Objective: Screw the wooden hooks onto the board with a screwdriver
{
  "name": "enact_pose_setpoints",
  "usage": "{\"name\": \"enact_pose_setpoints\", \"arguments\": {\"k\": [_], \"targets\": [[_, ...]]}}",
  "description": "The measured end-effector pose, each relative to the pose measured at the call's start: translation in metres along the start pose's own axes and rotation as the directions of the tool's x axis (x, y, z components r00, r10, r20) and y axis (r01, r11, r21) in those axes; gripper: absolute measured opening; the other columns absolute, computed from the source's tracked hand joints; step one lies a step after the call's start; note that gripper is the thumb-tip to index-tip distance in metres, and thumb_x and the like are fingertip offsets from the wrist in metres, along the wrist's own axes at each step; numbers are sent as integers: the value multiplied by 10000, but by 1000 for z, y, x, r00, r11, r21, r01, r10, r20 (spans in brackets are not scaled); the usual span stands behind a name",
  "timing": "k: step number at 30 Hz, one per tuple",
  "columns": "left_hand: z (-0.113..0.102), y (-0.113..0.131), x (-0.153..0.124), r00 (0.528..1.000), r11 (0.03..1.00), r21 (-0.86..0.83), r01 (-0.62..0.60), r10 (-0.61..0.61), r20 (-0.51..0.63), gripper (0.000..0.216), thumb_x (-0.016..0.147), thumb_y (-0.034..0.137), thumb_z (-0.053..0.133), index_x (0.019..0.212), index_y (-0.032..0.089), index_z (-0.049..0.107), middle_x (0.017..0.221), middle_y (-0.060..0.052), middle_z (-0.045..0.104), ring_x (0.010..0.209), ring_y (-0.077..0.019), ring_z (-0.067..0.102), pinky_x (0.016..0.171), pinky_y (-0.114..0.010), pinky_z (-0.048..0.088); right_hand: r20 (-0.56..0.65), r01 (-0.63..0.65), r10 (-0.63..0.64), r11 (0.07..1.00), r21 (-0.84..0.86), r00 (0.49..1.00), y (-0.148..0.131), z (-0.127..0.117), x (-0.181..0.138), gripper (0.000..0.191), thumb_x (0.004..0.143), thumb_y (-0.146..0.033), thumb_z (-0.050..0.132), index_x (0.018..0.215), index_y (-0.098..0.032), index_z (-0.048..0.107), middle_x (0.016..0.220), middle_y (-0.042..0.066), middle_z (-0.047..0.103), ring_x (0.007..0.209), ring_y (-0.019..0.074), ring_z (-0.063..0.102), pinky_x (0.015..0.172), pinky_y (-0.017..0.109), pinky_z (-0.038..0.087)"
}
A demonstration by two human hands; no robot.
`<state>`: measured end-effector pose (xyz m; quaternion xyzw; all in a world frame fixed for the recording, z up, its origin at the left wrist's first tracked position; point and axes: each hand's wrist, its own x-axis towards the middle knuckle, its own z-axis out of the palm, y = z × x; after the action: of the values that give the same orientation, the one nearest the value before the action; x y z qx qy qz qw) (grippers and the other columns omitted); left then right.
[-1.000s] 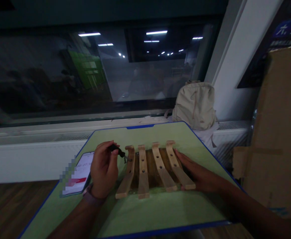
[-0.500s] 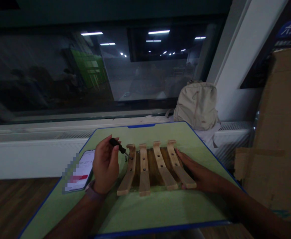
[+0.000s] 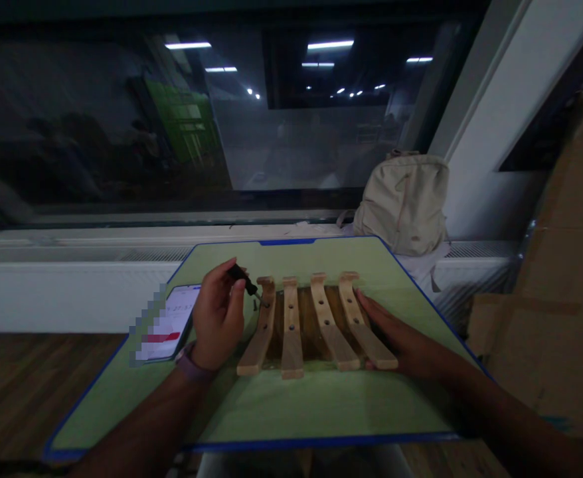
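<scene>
A wooden hook rack lies on the table, its several pale curved hooks fixed across a brown board. My left hand is closed around the black handle of a screwdriver. The screwdriver slants down to the right, its tip at the upper hole of the leftmost hook; whether a screw sits there I cannot tell. Just left of that hook is a small dark screw. My right hand grips the rack's right edge by the rightmost hook, with some fingers hidden underneath.
A lit phone lies left of my left hand on the green table, which has a blue rim. Beyond the far edge, a beige backpack rests by the window sill. Large cardboard stands to the right.
My view has shifted, so the table and rack appear slightly higher and further right. Both hands keep their holds, and the screwdriver tip stays at the same hole.
</scene>
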<state>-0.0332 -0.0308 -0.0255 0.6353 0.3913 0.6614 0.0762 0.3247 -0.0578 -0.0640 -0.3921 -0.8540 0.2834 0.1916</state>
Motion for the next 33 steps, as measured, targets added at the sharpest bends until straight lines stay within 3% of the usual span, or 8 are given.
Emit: {"name": "enact_pose_setpoints", "arguments": {"k": [4,9,16,23,29,33], "targets": [[1,4,0,999,995,-98,-35,39,35,324,1001,309,574,1315,227,557,1104,-81,673,1006,-184,699,895,-351,593,-3,17,-17,1000,-6,1000,-2,-2,1,1194,862,-573,726,1618,-308,-158,1727,30,-79,1582,362,25,1268,609,129],[-2,1,2,998,998,35,-59,59,0,285,916,268,701,1193,233,640,1106,-68,625,988,-179,667,857,-324,590,21,-15,15,1000,-11,1000,-4,-3,2,1198,866,-589,710,1623,-265,-160,1729,43,-78,1581,357,13,1274,588,122],[0,2,-3,998,998,-57,-35,38,56,351,1028,268,512,1378,242,525,1190,-104,668,1064,-199,689,966,-400,564,19,-16,16,1000,-17,1000,-7,-3,1,1185,878,-567,705,1628,-254,-158,1730,73,-75,1584,358,20,1272,593,109],[-4,-1,0,998,997,36,-66,66,0,284,916,282,703,1185,234,626,1111,-69,618,970,-177,675,854,-341,598,8,-12,12,1000,-5,1000,-6,-3,0,1196,869,-579,713,1636,-250,-145,1735,84,-67,1585,362,32,1270,599,110],[2,7,0,999,996,-81,-32,35,31,315,1016,293,542,1322,219,525,1145,-98,681,1002,-183,714,895,-361,603,11,-6,6,1000,-5,1000,-5,-2,0,1187,876,-570,714,1630,-285,-158,1734,62,-68,1585,358,30,1269,611,118],[0,6,0,998,998,-47,-44,46,44,275,1009,285,551,1277,230,577,1177,-101,651,1042,-195,684,938,-384,574,6,-2,2,1000,-3,1000,-5,-2,0,1195,873,-561,720,1625,-294,-169,1733,51,-70,1583,369,33,1266,624,116]]}}
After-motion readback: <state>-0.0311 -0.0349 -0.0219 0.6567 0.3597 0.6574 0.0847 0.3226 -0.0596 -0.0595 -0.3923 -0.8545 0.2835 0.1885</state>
